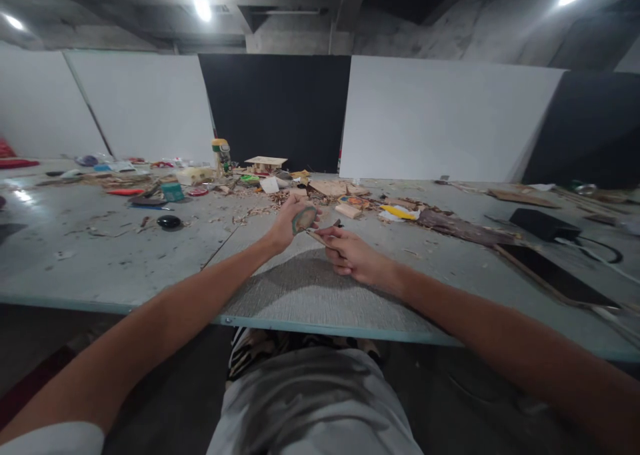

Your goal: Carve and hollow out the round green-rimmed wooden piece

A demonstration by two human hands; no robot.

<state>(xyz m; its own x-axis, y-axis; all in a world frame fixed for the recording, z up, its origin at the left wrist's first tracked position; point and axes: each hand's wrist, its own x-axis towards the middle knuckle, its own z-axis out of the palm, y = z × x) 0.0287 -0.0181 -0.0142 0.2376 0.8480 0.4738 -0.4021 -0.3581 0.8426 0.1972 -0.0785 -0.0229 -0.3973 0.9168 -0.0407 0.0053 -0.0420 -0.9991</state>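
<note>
Grey, scuffed worktable carries pale wood shavings at its far side. Above its near middle, a small greenish-grey oval piece stands upright in the left hand, fingers curled round its edge. Just right, the right hand pinches a thin pale tool whose tip meets the oval's lower rim, over a rough woven grey mat.

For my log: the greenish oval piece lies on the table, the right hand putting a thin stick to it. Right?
No: in the head view the left hand holds the greenish oval piece; the right hand puts a thin stick to it.
</note>
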